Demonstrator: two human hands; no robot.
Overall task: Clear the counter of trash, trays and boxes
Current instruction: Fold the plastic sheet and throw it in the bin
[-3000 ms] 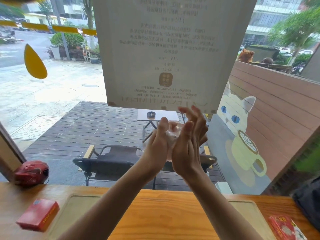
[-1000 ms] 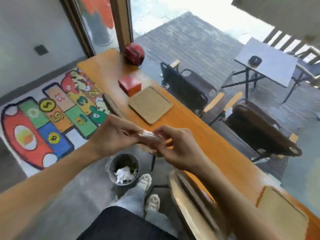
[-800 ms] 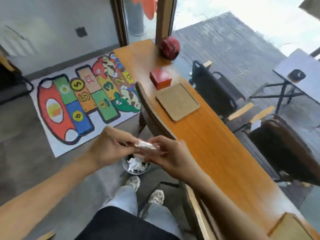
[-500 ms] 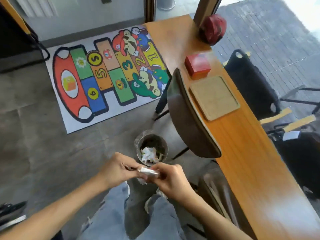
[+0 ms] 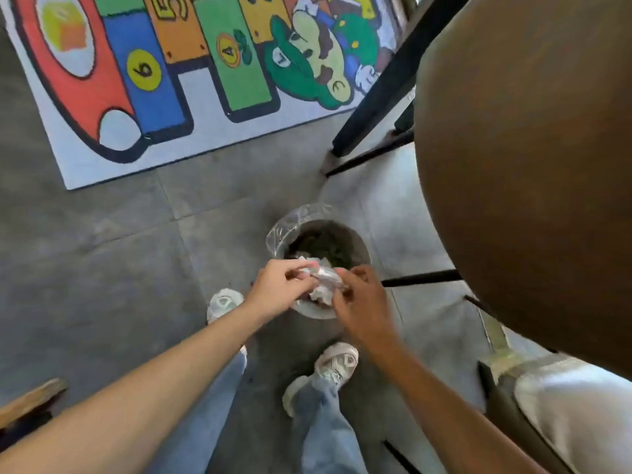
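Head view, looking straight down at the floor. You held a small crumpled wrapper [image 5: 325,276], clear and whitish, between both hands directly above the waste bin [image 5: 359,239]. Your left hand [image 5: 278,291] pinched one end of it with thumb and curled fingers; your right hand [image 5: 359,304] pinched the other end in the same way, so neither hand was spread. The two-handed pinch kept the trash compact, probably so that it would fall as one piece rather than unfold or drift.

The wrapper sat over the near rim of the bin, not yet released; white crumpled paper [image 5: 319,295] already lay inside, below your fingers. The bin carried a clear plastic liner [image 5: 290,220], folded over its far-left rim, and stood on the grey tiled floor [image 5: 119,268] between your shoes [image 5: 337,362] and the dark chair back [image 5: 530,165] that filled the right side of the view. Holding the trash low and centred over the opening suggested that the drop was the step in hand.

A colourful hopscotch mat [image 5: 164,80] lay along the far edge of the floor, well apart from the bin. The counter itself was out of view, so what remained on it could not be judged from here.
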